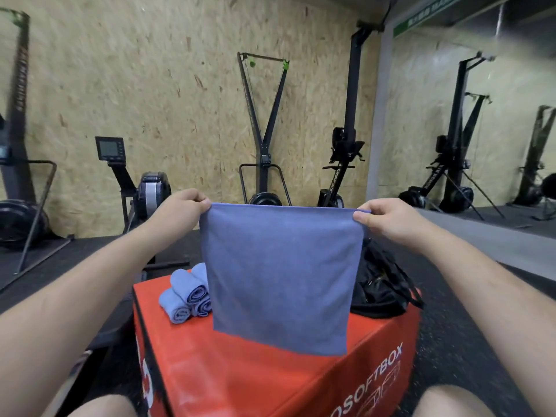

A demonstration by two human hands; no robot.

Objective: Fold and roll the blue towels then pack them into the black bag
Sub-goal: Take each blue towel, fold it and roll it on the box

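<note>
Above a red box (240, 371), blue towel (279, 275) hangs flat; left fingers (202, 203), right fingers (362, 218) pinch its corners.

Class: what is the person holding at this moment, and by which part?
A blue towel, hanging flat: the left hand pinches its top left corner, the right hand its top right corner.

A towel (279, 275) hangs spread at the centre, pinched at its top corners by the left hand (180, 206) at 10 o'clock and the right hand (388, 218) at 2 o'clock. Behind and below it stands a box (240, 377). On the box top, rolled towels (186, 299) lie piled together at 8 o'clock and a bag (379, 284) sits at 4 o'clock. Exercise machines (264, 130) stand along the wall (150, 85) behind, from 9 to 3 o'clock.
</note>
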